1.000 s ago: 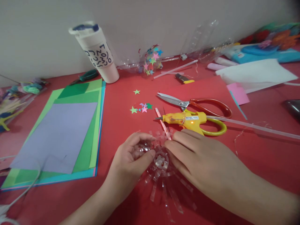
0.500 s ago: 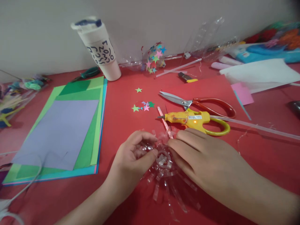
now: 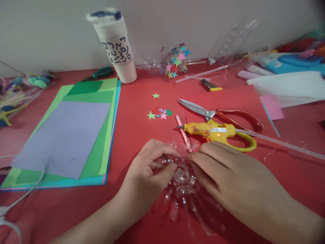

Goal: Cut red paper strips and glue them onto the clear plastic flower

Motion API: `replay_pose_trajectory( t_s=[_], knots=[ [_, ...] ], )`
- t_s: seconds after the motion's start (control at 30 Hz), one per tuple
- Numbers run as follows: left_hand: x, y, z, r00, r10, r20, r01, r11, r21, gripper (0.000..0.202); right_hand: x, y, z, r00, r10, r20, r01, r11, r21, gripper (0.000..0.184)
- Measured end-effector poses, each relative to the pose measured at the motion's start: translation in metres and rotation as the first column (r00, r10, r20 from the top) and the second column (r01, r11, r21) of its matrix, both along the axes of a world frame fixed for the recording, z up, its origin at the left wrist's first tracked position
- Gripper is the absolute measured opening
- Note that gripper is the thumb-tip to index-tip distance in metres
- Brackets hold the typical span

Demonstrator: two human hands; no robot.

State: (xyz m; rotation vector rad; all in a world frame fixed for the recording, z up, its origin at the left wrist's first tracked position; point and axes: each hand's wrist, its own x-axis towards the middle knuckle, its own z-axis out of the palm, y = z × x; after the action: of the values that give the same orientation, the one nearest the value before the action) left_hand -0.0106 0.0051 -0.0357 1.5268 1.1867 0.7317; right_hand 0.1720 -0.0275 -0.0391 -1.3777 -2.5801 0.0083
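Observation:
A clear plastic piece cut into many thin strips (image 3: 180, 176) lies flat on the red table (image 3: 137, 112), its strips fanning toward me. My left hand (image 3: 149, 173) is curled with thumb and fingers pinching strips on its left side. My right hand (image 3: 228, 176) rests over its right side, fingertips pressing the strips beside the round centre. A thin pink stick (image 3: 183, 134) lies just beyond the fingers.
A yellow glue gun (image 3: 215, 130) with a lit light and red-handled scissors (image 3: 220, 113) lie just behind my hands. Paper stars (image 3: 159, 113) are scattered nearby. Stacked coloured paper sheets (image 3: 71, 132) lie at left. A white tumbler (image 3: 116, 44) stands at the wall.
The view has shifted a little, so everything sits slightly further right. Both hands stay on the plastic piece, their fingers working at its strips.

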Motion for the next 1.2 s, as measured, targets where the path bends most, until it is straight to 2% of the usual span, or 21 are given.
replay_pose_trajectory(
  t_s=[0.27,0.63,1.0,1.1,1.2],
  knots=[
    [0.0,0.0,-0.002,1.0,-0.001,0.016,0.001,1.0,-0.014,0.02,-0.002,0.001,0.003,1.0,0.022,-0.01,-0.022,0.999,0.044,0.028],
    [-0.001,-0.001,-0.008,0.994,0.05,0.098,-0.038,0.993,-0.113,0.018,-0.004,0.004,0.007,0.996,-0.026,-0.081,0.032,0.997,0.064,0.031],
    [-0.002,0.003,0.005,0.999,0.03,0.04,-0.024,0.989,-0.144,0.009,-0.002,0.001,0.019,0.964,-0.112,-0.241,0.107,0.994,-0.033,0.028],
    [-0.006,0.002,0.006,0.999,0.033,0.037,-0.028,0.99,-0.137,0.014,0.003,0.001,0.028,0.949,-0.123,-0.289,0.109,0.992,-0.067,0.031],
    [-0.011,0.001,0.006,0.995,0.06,0.08,-0.047,0.987,-0.154,0.032,0.009,0.003,0.035,0.941,-0.138,-0.309,0.126,0.99,-0.057,0.029]
  ],
)
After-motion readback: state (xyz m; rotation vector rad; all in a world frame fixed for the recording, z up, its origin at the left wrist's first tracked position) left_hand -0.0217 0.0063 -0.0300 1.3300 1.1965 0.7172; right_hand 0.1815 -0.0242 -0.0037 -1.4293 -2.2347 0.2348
